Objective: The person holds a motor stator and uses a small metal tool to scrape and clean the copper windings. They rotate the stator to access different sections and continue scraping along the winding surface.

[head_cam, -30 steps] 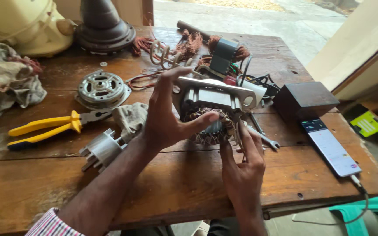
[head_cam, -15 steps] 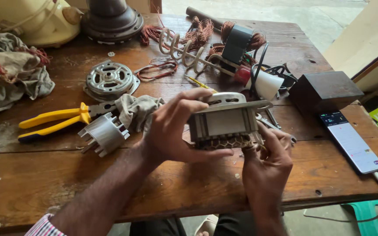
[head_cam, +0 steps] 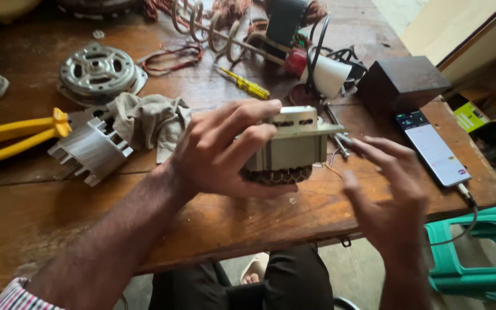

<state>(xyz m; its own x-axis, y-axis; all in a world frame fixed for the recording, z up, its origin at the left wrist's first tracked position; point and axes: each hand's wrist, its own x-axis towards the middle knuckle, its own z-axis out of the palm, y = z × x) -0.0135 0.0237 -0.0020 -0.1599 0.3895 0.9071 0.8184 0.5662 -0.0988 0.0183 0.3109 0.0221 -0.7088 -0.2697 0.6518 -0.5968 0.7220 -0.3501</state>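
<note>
My left hand [head_cam: 220, 150] grips a small electric motor stator [head_cam: 291, 148], a grey metal block with brown copper windings showing along its underside, and holds it just above the wooden table [head_cam: 41, 212]. My right hand [head_cam: 387, 196] hovers to the right of the stator with fingers spread, apart from it and holding nothing. The fingertips point toward the stator's right end, where a thin metal bracket sticks out.
On the table lie yellow-handled pliers [head_cam: 12, 135], a finned metal part [head_cam: 90, 150], a grey rag [head_cam: 147, 117], a round motor end cover [head_cam: 97, 68], a yellow screwdriver [head_cam: 247, 85], coiled wire, a dark box [head_cam: 402, 85] and a charging phone [head_cam: 433, 148]. A green plastic stool [head_cam: 480, 252] stands at lower right.
My right hand has let go of the stator and pulled back to the right with fingers spread. My left hand still holds the stator. The view has moved closer to the table.
</note>
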